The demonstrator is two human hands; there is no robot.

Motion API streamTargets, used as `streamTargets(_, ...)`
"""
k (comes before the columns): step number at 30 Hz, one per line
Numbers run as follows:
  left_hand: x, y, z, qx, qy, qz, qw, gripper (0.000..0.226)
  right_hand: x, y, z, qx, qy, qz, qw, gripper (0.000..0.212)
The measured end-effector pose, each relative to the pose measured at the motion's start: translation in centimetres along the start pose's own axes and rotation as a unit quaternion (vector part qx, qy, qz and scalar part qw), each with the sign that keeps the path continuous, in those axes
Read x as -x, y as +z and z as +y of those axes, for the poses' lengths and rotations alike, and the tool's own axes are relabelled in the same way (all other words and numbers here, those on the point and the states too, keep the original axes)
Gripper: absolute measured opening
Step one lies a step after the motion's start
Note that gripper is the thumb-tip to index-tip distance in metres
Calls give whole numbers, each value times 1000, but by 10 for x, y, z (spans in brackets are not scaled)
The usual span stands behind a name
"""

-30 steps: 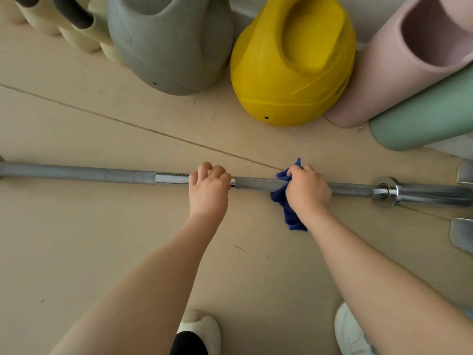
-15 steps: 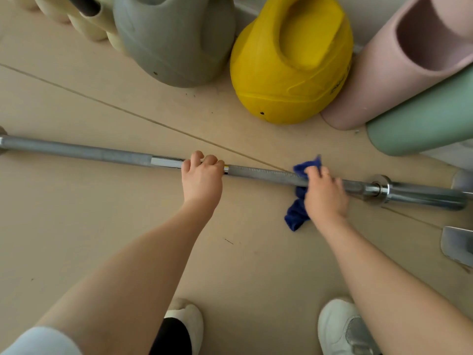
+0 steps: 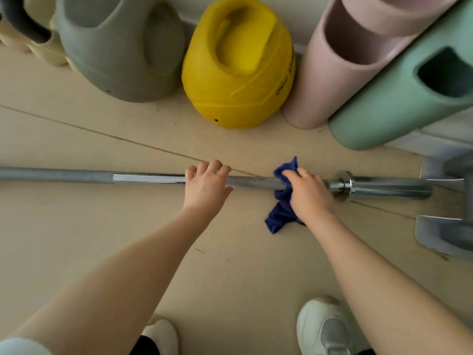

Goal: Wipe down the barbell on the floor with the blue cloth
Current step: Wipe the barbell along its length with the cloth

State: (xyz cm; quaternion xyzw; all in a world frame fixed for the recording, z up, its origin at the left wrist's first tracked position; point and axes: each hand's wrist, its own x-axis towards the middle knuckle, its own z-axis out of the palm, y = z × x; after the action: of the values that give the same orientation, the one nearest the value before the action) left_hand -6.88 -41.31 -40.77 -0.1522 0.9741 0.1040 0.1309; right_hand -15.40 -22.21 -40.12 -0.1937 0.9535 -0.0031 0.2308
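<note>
I see a pale wooden floor (image 3: pixel 76 252) with the barbell (image 3: pixel 148 178) lying across it from left to right, its collar (image 3: pixel 343 185) toward the right. Beyond it stand a grey kettlebell (image 3: pixel 120 47), a yellow kettlebell (image 3: pixel 238 73), a pink one (image 3: pixel 340 73) and a green one (image 3: pixel 409 93). My left hand (image 3: pixel 206 188) grips the shaft with fingers curled over the top. My right hand (image 3: pixel 308 194) clutches the blue cloth (image 3: pixel 280 213) around the shaft just beside the collar, and the cloth's loose end trails onto the floor. My two white shoes (image 3: pixel 325 329) show at the bottom edge.
</note>
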Motion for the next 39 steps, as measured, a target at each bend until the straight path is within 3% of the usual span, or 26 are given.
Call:
streamTargets(3,0,3,5,-3,4,-10,1000,35,9,-2,40,11,115,29,993,40)
streamTargets(5,0,3,8,4,-10,-6,1000,34,12,-1,41,-19,147,28,989,39)
streamTargets(7,1,4,11,-5,-18,-11,1000,33,13,0,24,-51,117,17,992,42)
streamTargets(11,11,12,17,-11,-26,3,1000,29,13,8,-11,-68,-42,-7,997,49)
streamTargets(13,12,12,19,-13,-40,-4,999,34,6,3,-1,-61,-65,-29,996,53)
streamTargets(18,7,6,16,-23,-30,-27,999,39,-1,-6,44,4,67,-11,998,35)
streamTargets(21,9,8,10,-18,-16,-28,999,40,4,-3,24,23,84,-36,996,37)
streamTargets(24,16,13,3,-15,-34,5,999,42,1,3,4,23,43,-33,998,42)
streamTargets(29,29,16,-19,1,-133,37,990,37,-5,3,6,18,24,-24,999,37)
streamTargets(33,29,16,-25,-56,-57,47,996,41,-3,7,-18,-1,-30,16,999,31)
streamTargets(36,26,15,-25,-97,-38,39,994,50,1,12,-67,-12,-152,-12,988,35)
streamTargets(39,26,13,-25,-88,-42,43,994,46,-1,6,-94,16,-194,-37,980,47)
